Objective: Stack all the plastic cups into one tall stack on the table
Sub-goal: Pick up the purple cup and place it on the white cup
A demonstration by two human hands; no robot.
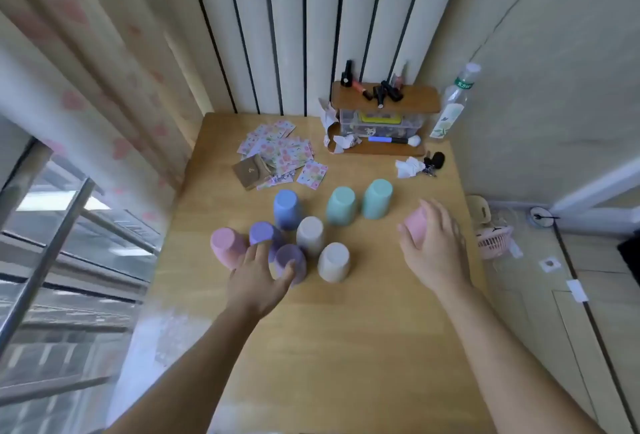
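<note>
Nearest, at 7 o'clock, left hand loosely clasping near purple cup; at 3 o'clock, right hand gripping pink cup by its sidewall; remaining cups upside down mid-table; likely light, stiff, slightly slick, best pinched around the sides.

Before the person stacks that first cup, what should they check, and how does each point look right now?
1. Right hand has hold of the pink cup: ok, fingers wrap it.
2. Left hand has a firm hold on the purple cup: cannot tell, fingers only touch it.
3. Cups all upside down, so they nest: ok for those seen.
4. Bare table for the stack: ok, near side is open.
5. Sticker sheets clear of the cups: ok, farther back.
</note>
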